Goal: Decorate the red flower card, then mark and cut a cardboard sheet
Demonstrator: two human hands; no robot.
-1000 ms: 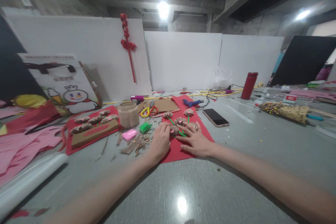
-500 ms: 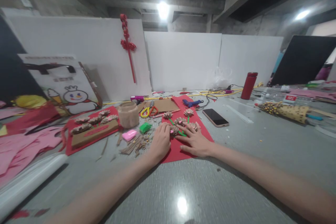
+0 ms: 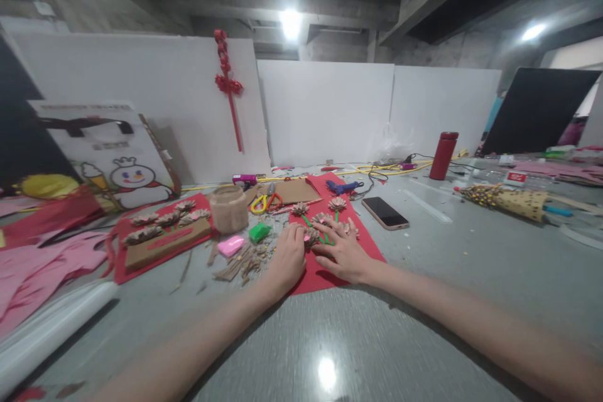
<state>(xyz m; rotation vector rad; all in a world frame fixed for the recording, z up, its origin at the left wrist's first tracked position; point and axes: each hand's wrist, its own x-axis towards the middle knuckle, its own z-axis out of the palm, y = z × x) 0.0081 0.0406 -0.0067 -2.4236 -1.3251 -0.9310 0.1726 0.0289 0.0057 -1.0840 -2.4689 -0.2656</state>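
A red sheet [image 3: 367, 250] lies on the grey table with several brown cardboard flowers [image 3: 337, 203] on it; some have pink centres, and green stems [image 3: 308, 220] run down from them. My left hand [image 3: 288, 259] rests at the sheet's left edge, its fingers bent and pressed together at the side of the lower-left flower [image 3: 311, 237]. Its fingertips are partly hidden. Lying over the middle and right flowers, my right hand [image 3: 347, 257] has its fingers spread, and it covers part of the stems.
To the left are a tan jar [image 3: 228, 208], green clay [image 3: 259, 232], pink clay [image 3: 230, 245], cardboard scraps [image 3: 235, 266] and a red flower panel [image 3: 164, 245]. Scissors [image 3: 266, 201] and a blue glue gun [image 3: 343, 187] lie behind. A phone [image 3: 385, 212] and red bottle [image 3: 443, 156] are on the right.
The view has shifted slightly. My right hand's fingers have moved a little over the flowers; my left hand stays at the lower-left flower.
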